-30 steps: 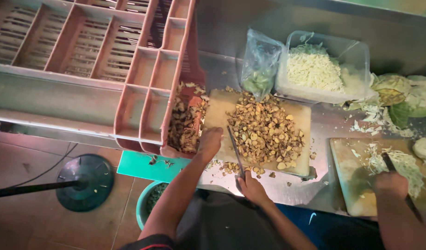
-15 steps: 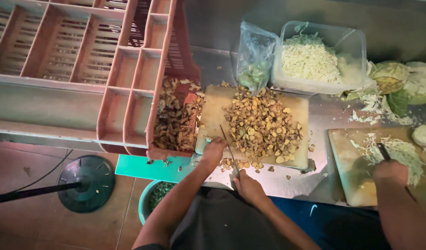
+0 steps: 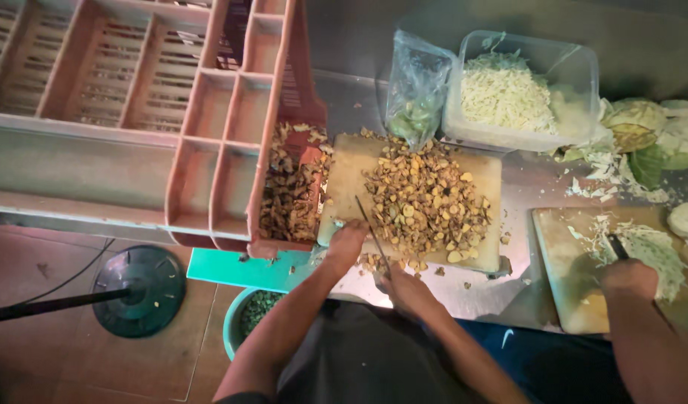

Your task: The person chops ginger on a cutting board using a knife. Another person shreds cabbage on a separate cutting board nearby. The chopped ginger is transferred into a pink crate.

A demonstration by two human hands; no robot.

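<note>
You stood at a metal tabletop (image 3: 464,288) in dim light, with reddish floor tiles below its near edge. The fingers of your left hand (image 3: 347,241) were curled down on the near left corner of the pale cutting board (image 3: 344,179); whether they pinched a piece there I cannot tell. Your right hand (image 3: 408,288) was closed round the handle of a knife (image 3: 372,236), just off the board's near edge, and its thin blade ran up between your two hands onto the board. Just beyond the blade lay the heap of chopped tan pieces (image 3: 425,200), covering the middle and right of the board, with a few strays spilled on the tabletop at the near edge.

Left of the board, a pink plastic crate (image 3: 232,150) lay tipped on its side, and a second mass of brownish pieces (image 3: 288,196) sat in its open mouth, touching the board's left edge. At the far edge of the board leaned a clear plastic bag (image 3: 415,90) with green bits, and beside it a clear tub (image 3: 576,82) of shredded pale cabbage. Toward the right edge of the tabletop another person's hand (image 3: 628,277) rested on a second board (image 3: 561,254) with shredded cabbage, cabbage heads (image 3: 643,123) behind it. Below you stood a green bucket (image 3: 235,322) and a dark round stand base (image 3: 138,288).
</note>
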